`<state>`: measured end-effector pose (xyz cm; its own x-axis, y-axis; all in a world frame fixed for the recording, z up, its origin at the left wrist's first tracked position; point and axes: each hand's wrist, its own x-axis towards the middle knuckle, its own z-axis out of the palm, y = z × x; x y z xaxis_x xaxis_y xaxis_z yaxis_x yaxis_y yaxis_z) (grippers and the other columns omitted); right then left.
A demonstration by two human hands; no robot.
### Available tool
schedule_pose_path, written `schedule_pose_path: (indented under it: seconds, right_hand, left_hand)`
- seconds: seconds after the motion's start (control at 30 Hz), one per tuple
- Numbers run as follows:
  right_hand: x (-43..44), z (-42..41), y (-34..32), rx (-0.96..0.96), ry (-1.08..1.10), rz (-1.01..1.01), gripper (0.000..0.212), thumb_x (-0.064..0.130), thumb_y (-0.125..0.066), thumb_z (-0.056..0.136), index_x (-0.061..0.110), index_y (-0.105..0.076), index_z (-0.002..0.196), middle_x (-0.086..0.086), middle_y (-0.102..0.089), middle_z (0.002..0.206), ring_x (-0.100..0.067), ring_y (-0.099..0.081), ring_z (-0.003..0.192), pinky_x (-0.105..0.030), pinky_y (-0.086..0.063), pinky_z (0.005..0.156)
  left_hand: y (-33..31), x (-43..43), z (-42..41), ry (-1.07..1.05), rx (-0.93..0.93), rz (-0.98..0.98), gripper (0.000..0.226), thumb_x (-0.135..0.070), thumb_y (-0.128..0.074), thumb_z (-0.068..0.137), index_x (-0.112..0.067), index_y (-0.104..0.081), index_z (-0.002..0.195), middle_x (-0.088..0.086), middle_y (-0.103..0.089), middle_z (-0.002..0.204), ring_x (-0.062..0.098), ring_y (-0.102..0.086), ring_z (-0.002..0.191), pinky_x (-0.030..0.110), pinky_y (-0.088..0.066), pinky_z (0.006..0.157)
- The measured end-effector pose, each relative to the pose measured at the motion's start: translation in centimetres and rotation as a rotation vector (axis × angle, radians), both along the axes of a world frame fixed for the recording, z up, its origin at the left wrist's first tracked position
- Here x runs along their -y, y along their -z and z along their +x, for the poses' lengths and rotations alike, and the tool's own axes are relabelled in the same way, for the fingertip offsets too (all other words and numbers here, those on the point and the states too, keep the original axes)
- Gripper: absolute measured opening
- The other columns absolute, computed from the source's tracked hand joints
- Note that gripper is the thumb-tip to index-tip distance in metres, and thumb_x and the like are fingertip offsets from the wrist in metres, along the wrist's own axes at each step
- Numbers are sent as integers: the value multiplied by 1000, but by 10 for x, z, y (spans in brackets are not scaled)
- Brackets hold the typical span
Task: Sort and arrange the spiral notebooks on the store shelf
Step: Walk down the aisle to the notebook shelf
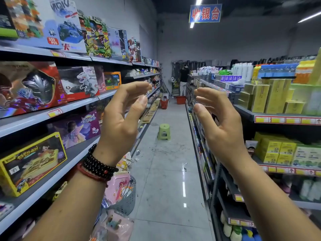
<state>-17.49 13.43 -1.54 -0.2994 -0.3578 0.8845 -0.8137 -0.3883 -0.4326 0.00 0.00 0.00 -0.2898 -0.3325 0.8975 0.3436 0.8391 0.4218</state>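
Grip state is empty: left hand and right hand face palm to palm with fingers loosely curved, holding nothing, and no spiral notebooks are identifiable between or beside them, so locate them before committing either hand to a reach.

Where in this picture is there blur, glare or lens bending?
Head view: the red toy box at the left edge is smeared; the left shelves bow from the wide lens; a ceiling light glares as streaks on the floor tiles; left hand and right hand look sharp.
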Motion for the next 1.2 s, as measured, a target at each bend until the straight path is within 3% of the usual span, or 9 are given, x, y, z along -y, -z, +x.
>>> schedule_pose_path:
  seconds: [0.8,1.1,1.2]
  right_hand:
    - [252,-325,-13,22,-113,54,32,25,-60,99,16,-58,130,8,-63,125,-10,-60,118,-39,-51,100]
    - [412,-415,10,23,-133,53,31,23,-60,99,16,-58,129,7,-63,125,-13,-61,117,-39,-51,99]
    - [484,-444,4,18,-138,50,32,23,-61,99,16,-59,130,7,-63,125,-12,-60,117,-38,-51,99]
  left_hand:
    - [-8,230,-318,-108,30,46,26,-11,-52,101,-9,-61,125,1,-66,127,21,-61,123,38,-49,105]
    - [17,389,-406,-142,39,68,26,-16,-53,100,-12,-62,124,-2,-67,127,18,-61,123,41,-49,105]
    - [10,459,-435,-139,38,70,27,-17,-53,100,-12,-62,125,-3,-67,126,18,-61,123,37,-49,105]
